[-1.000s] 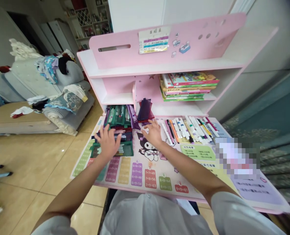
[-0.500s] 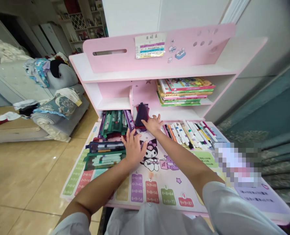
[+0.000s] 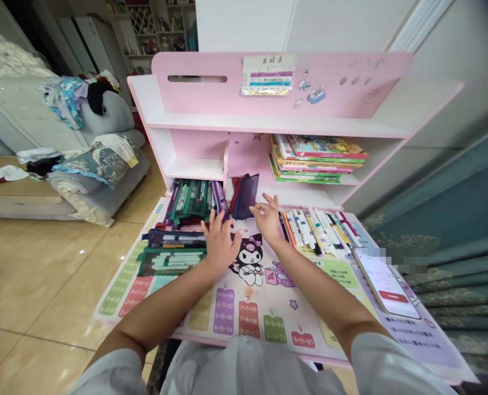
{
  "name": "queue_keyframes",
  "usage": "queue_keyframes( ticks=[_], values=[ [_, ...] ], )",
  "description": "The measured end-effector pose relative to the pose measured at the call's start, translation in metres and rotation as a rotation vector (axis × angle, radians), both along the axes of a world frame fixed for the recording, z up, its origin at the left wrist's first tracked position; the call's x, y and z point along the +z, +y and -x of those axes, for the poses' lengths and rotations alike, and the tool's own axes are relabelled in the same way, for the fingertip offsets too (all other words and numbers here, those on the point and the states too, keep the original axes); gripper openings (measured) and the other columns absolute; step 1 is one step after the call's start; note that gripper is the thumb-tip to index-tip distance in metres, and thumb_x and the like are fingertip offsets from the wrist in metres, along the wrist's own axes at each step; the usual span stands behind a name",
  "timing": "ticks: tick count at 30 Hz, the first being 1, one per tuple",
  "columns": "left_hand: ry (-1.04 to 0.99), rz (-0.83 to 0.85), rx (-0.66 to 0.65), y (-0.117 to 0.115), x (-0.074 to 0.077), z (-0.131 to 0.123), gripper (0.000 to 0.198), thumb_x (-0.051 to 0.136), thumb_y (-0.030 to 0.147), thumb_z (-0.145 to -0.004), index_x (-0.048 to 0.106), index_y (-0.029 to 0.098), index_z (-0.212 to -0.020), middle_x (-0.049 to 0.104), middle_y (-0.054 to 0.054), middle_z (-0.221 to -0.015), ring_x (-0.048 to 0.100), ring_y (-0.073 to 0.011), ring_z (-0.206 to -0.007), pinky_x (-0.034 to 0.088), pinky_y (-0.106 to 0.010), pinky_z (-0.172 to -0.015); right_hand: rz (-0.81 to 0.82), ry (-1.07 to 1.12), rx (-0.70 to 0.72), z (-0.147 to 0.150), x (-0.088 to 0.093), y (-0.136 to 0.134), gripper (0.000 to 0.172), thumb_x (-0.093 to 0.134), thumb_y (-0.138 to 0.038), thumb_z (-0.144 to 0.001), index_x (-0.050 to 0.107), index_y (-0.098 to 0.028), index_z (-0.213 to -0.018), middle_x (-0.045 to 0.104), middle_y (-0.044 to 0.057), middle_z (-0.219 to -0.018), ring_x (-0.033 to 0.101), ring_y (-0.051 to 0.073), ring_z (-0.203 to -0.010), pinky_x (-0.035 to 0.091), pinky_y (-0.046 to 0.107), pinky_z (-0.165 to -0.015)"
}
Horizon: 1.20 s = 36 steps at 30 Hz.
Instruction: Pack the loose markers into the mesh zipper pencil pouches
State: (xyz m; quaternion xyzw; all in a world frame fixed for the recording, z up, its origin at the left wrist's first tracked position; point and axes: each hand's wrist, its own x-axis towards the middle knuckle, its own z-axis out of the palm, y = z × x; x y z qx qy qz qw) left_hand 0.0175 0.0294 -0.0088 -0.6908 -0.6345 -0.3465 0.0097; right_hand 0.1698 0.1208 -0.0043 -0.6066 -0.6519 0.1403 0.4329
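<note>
My right hand [image 3: 267, 220] pinches the lower right corner of a dark navy mesh pencil pouch [image 3: 246, 196] between thumb and forefinger, its other fingers raised. The pouch looks flat and tilts up at the front of the desk's lower shelf. A red pouch [image 3: 235, 193] shows partly behind it. My left hand [image 3: 221, 242] is open with fingers spread, holding nothing, just right of the filled pouches. Among these are a navy pouch with pens [image 3: 173, 239] and a green mesh pouch with white markers [image 3: 173, 261]. Behind them lies a pile of green pouches [image 3: 190, 198].
Loose markers [image 3: 318, 230] lie in a row right of my right hand. A phone [image 3: 386, 282] rests on the desk's right side. Stacked books [image 3: 315, 159] sit on the pink shelf unit [image 3: 211, 104]. A sofa with clothes [image 3: 83, 142] stands at left.
The dark pouch has swung rightward and more upright, uncovering more of the red one. My right hand has closed from spread fingers to a pinch. The left hand stays spread.
</note>
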Motion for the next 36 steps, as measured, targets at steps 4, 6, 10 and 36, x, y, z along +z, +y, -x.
queue_keyframes(
  ticks=[4, 6, 10, 36],
  values=[
    [-0.135, 0.114, 0.001, 0.002, 0.013, 0.003, 0.032, 0.043, 0.041, -0.098, 0.067, 0.022, -0.108, 0.054, -0.011, -0.143, 0.028, -0.0338, -0.148, 0.018, -0.07, -0.116, -0.278, 0.171, 0.076, -0.007, 0.004, -0.05, 0.026, 0.063, -0.04, -0.085, 0.064, -0.02, -0.068, 0.057, 0.014, -0.14, 0.035, 0.03, -0.145, 0.016, 0.06, -0.121],
    [-0.223, 0.181, -0.013, 0.002, 0.022, 0.005, 0.033, 0.042, 0.043, -0.098, 0.069, 0.023, -0.1, 0.055, -0.009, -0.143, 0.027, -0.0336, -0.148, 0.015, -0.071, -0.116, -0.254, 0.209, 0.092, -0.009, 0.006, -0.076, 0.027, 0.063, -0.042, -0.086, 0.064, -0.021, -0.07, 0.054, 0.012, -0.145, 0.023, 0.031, -0.151, 0.019, 0.062, -0.12],
    [-0.349, 0.23, -0.022, 0.0, 0.033, 0.007, 0.027, 0.052, 0.041, -0.094, 0.07, 0.022, -0.088, 0.06, -0.008, -0.138, 0.032, -0.0339, -0.146, 0.012, -0.072, -0.115, -0.249, 0.246, 0.147, -0.007, 0.007, -0.113, 0.025, 0.063, -0.039, -0.088, 0.064, -0.022, -0.069, 0.052, 0.01, -0.147, 0.024, 0.03, -0.151, 0.022, 0.059, -0.12],
    [0.344, 0.169, -0.395, -0.036, 0.05, 0.024, 0.018, 0.057, 0.019, -0.088, 0.072, 0.025, -0.08, 0.067, -0.008, -0.124, 0.046, -0.0362, -0.137, 0.004, -0.077, -0.113, -0.242, -0.005, 0.173, -0.109, -0.005, -0.11, 0.02, 0.06, -0.043, -0.09, 0.067, -0.029, -0.102, 0.058, 0.004, -0.138, 0.033, 0.031, -0.147, 0.028, 0.06, -0.121]
  ],
)
